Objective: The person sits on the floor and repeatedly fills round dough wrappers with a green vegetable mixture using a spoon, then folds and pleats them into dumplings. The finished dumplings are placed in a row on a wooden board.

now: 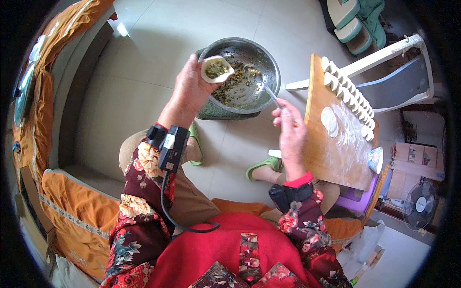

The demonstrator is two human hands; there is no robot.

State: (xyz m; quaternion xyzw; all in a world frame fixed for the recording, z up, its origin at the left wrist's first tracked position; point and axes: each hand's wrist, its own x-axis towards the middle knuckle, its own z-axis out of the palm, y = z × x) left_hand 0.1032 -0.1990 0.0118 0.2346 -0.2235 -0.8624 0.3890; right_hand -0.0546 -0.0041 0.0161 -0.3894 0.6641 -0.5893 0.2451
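My left hand (191, 88) holds a round dough wrapper (217, 69) with green chopped filling in its middle, over the left rim of a metal bowl (276, 84). In my right hand (291, 126) is the handle of a metal spoon (271, 93), which reaches over the bowl's right side; its head is partly blurred. Chopped greens filling (225, 94) lies spread along the bowl's bottom and left side. To the right, a floured wooden board (313, 144) bears rows of folded dumplings (345, 94) and flat dough wrappers (329, 122).
The bowl rests on a dark green stool (225, 114). A small patterned cup (375, 160) stands at the board's right edge, above a purple plastic container (354, 199). Behind the board is a white-framed chair (385, 54). A sofa with orange covers (79, 212) is at left.
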